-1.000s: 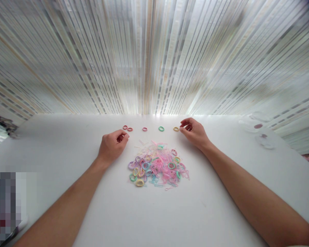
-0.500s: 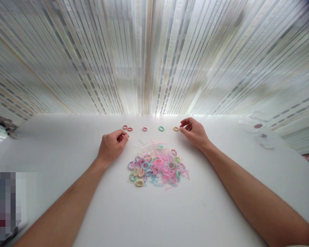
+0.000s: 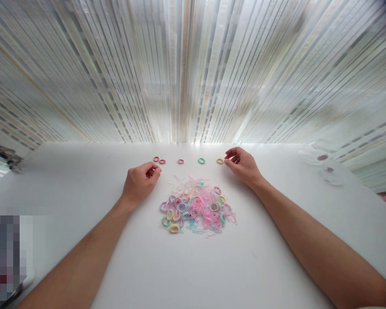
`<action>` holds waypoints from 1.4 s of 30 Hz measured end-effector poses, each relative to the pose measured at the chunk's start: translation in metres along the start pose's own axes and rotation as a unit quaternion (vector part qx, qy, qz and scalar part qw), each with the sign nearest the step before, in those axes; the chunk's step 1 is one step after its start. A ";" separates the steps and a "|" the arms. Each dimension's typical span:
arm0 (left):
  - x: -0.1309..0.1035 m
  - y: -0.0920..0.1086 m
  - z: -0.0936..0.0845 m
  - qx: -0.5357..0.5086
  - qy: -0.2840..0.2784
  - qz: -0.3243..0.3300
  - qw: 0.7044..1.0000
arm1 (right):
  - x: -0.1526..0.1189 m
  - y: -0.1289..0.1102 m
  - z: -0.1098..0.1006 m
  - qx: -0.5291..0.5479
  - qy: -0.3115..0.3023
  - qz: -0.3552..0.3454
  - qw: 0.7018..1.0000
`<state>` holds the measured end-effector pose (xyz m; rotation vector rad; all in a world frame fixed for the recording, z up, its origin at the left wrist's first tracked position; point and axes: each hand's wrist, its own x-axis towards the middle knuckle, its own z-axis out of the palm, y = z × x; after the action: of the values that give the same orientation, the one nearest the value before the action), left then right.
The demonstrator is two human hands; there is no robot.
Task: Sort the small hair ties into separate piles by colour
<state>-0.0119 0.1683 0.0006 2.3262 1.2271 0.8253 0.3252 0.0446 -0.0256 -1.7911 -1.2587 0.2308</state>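
My left hand rests on the table with its fingers curled in, just nearer than two touching red hair ties. Whatever its fingers may hold is hidden. My right hand has thumb and index finger apart, their tips beside a yellow hair tie lying flat. Between the hands, in the same row, lie a pink-red hair tie and a green hair tie. Nearer to me is a loose pile of thin pink elastic bands mixed with several pastel hair ties, among them a yellow one.
The white table ends at a striped curtain. Clear round plastic pieces lie at the right. A blurred-out object stands at the lower left.
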 end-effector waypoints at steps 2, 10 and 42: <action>0.000 0.001 0.000 -0.001 0.000 -0.001 1.000 | 0.000 0.000 0.000 0.000 0.000 0.000 1.000; 0.000 0.000 0.000 -0.001 -0.001 -0.002 1.000 | 0.000 0.000 0.000 0.002 -0.001 0.000 1.000; 0.000 -0.002 0.002 0.004 0.000 0.006 1.000 | 0.000 0.000 0.000 0.007 -0.004 0.004 1.000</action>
<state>-0.0116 0.1695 -0.0014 2.3429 1.2186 0.8249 0.3249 0.0446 -0.0254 -1.7838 -1.2529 0.2507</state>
